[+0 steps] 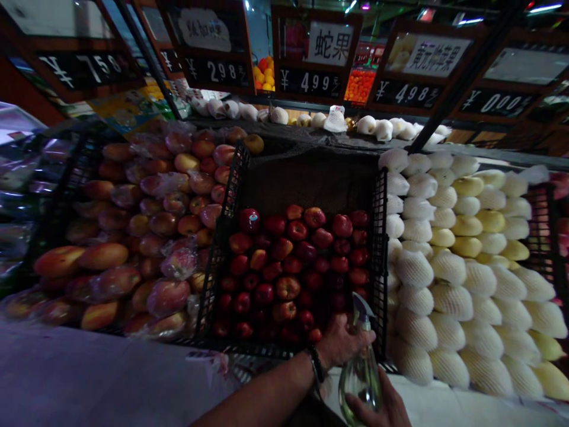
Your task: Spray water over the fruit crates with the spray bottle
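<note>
A clear spray bottle (pixel 361 370) with a pale nozzle stands upright at the front right corner of a black plastic crate (pixel 379 237) of dark red apples (pixel 288 267). My right hand (pixel 383 408) wraps around the bottle's lower body from below. My left hand (pixel 342 343), with a dark band on the wrist, reaches across from the lower left. Its fingers are curled at the bottle's neck just under the spray head, right above the nearest apples.
Left of the crate lies a heap of larger red-yellow apples (pixel 151 237), several in plastic wrap. To the right are pears in white foam nets (pixel 462 279). Price boards (pixel 311 80) hang overhead. A pale counter edge (pixel 89 379) runs along the front.
</note>
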A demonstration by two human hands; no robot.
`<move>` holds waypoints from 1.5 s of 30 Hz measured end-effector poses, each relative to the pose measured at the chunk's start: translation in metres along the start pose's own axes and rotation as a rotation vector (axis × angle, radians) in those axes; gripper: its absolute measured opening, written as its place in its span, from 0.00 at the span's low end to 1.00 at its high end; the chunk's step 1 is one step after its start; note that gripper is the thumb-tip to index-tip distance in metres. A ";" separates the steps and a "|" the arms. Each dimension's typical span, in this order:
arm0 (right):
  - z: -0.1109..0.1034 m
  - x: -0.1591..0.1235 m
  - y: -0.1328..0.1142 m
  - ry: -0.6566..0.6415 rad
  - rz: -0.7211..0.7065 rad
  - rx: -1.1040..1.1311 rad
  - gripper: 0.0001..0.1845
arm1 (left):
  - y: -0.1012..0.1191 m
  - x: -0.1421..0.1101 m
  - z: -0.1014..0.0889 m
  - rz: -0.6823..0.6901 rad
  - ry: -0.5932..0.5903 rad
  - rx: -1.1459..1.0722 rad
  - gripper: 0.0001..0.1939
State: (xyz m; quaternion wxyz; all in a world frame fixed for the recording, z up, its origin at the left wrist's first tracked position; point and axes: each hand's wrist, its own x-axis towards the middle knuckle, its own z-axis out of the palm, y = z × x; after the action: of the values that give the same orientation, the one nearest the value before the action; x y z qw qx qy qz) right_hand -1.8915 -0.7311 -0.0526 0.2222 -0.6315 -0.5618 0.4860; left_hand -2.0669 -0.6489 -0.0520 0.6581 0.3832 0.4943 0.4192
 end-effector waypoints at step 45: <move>0.062 0.046 -0.145 -0.388 -0.301 -0.025 0.38 | 0.092 -0.058 -0.114 0.339 0.377 -0.148 0.21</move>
State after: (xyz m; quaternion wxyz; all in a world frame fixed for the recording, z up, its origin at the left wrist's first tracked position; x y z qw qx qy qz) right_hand -2.0217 -0.6655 0.0243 0.1723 -0.4380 -0.6877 0.5527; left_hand -2.2029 -0.6599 0.0271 0.5009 0.3263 0.5050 0.6226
